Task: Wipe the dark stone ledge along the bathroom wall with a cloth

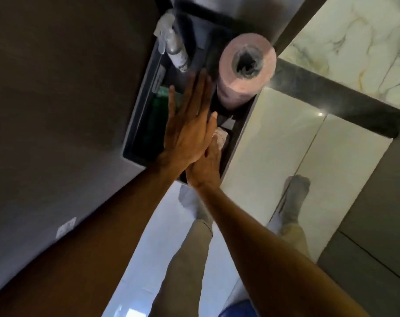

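Observation:
The dark stone ledge (pixel 336 104) runs along the wall at the right, above pale glossy tiles. To its left is a dark recessed niche (pixel 134 124). My right hand (pixel 205 167) reaches into the niche and presses a small white cloth (pixel 221 137) against its dark floor; my fingertips are partly hidden. My left hand (pixel 187 126) hovers flat above the right one with fingers stretched out, holding nothing.
Inside the niche stand a pink toilet roll (pixel 244 69), a clear spray bottle (pixel 175 46) and a green item (pixel 162 99). A dark wall fills the left. My legs and a socked foot (pixel 194 207) stand on the white floor below.

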A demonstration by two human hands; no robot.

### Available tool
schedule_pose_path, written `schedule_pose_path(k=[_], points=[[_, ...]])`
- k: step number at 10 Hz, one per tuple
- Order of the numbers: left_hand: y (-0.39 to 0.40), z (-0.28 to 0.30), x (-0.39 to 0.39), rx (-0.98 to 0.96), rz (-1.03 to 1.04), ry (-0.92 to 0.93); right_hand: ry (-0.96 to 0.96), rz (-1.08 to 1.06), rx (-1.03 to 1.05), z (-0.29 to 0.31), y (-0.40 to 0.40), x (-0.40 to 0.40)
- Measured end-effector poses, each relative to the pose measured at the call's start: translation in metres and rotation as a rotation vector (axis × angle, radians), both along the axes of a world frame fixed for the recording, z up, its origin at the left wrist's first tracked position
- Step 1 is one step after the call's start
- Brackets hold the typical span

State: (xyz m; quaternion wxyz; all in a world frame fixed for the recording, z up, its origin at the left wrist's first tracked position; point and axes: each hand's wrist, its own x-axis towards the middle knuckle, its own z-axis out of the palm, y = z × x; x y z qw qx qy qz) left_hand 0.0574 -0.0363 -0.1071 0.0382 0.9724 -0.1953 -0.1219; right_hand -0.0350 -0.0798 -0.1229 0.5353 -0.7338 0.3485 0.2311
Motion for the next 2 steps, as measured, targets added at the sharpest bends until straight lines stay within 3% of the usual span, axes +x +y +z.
schedule_pose_path(k=[1, 2], points=[[-0.001, -0.012, 0.001, 0.043, 0.004, -0.059, -0.029, 0.031, 0.065, -0.007, 0.0, -0.007], [-0.001, 0.007, -0.002, 0.067, 0.005, 0.017, -0.166, 0.361, -0.079, 0.037, -0.02, -0.032]])
